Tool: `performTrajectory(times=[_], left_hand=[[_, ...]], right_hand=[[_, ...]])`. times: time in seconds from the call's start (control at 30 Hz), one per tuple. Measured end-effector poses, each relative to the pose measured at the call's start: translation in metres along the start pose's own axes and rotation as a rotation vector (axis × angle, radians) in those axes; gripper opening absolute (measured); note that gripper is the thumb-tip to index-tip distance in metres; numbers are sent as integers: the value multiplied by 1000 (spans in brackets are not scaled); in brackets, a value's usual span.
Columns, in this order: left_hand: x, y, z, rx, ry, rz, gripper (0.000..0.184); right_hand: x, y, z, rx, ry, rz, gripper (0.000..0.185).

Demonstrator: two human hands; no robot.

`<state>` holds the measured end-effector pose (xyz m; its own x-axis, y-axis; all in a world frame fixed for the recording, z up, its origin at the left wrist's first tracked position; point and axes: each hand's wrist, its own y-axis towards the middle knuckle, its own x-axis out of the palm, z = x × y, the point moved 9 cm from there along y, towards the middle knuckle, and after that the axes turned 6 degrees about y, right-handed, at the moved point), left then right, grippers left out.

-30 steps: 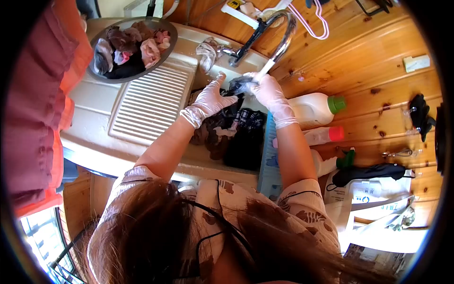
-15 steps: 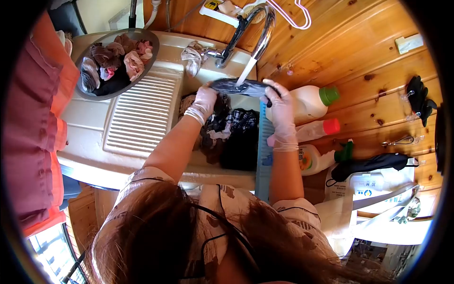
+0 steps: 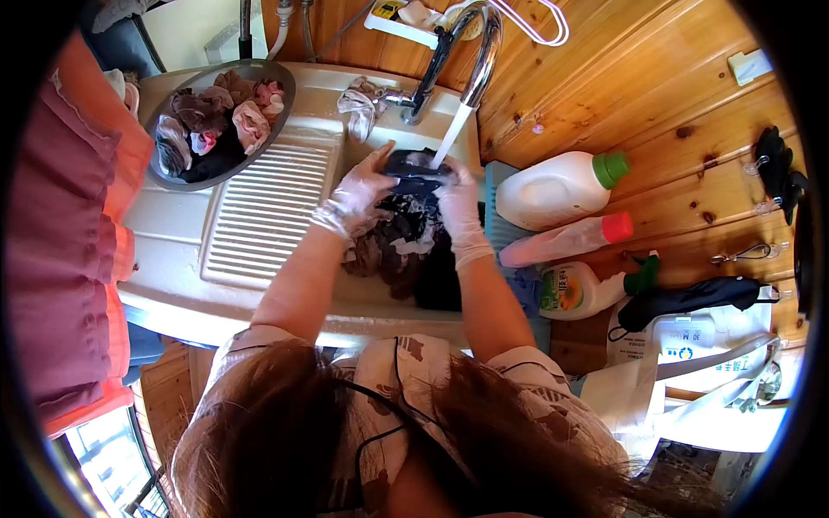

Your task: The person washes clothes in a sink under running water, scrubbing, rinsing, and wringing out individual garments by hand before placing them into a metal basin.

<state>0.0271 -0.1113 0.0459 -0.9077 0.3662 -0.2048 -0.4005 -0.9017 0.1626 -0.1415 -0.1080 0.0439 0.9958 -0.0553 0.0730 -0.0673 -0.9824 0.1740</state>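
A dark wet cloth [image 3: 414, 171] is stretched between my gloved hands, under the stream from the faucet [image 3: 480, 73]. My left hand [image 3: 367, 184] grips its left end, with the fingers round the edge. At its right end my right hand [image 3: 458, 198] holds the cloth beside the falling water. Below them, dark and brown wet clothes [image 3: 397, 250] lie in the sink basin [image 3: 345, 298]. Water splashes on the clothes under the cloth.
An oval basin [image 3: 289, 95] of socks and small clothes stands at the upper left, beside the ribbed washboard [image 3: 268, 203]. On the right are a white jug [image 3: 548, 192], a pink bottle [image 3: 561, 242] and a spray bottle [image 3: 574, 292]. A light cloth [image 3: 358, 108] hangs by the faucet.
The cloth was bunched, then spread wide under the water; now it is shorter and lower. My right hand has moved left, closer to my left hand. The view has shifted slightly.
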Motion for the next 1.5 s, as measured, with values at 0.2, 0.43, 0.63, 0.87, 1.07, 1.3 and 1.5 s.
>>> performTrajectory(times=[0.2,0.43,0.63,0.87,1.07,1.3,1.5], left_hand=[[27,-16,48,-157,-242,-208,111],[46,-27,13,-214,-734,30,49],[64,-77,-8,-855,-1104,-160,14],[109,-84,55,-613,-2026,-341,17],[99,-99,110,-642,-1795,-340,31],[69,-76,46,-670,-514,-137,24],[75,-59,-20,-197,641,-153,27]], right_hand=[[48,-5,-48,198,333,-190,47],[76,-25,-25,379,820,-181,48],[50,-16,-22,286,-91,-425,42],[123,-67,-42,404,1243,-481,88],[118,-54,-94,366,1233,-711,34],[95,-24,-65,236,21,-543,20],[62,-38,9,-50,-417,-106,17]])
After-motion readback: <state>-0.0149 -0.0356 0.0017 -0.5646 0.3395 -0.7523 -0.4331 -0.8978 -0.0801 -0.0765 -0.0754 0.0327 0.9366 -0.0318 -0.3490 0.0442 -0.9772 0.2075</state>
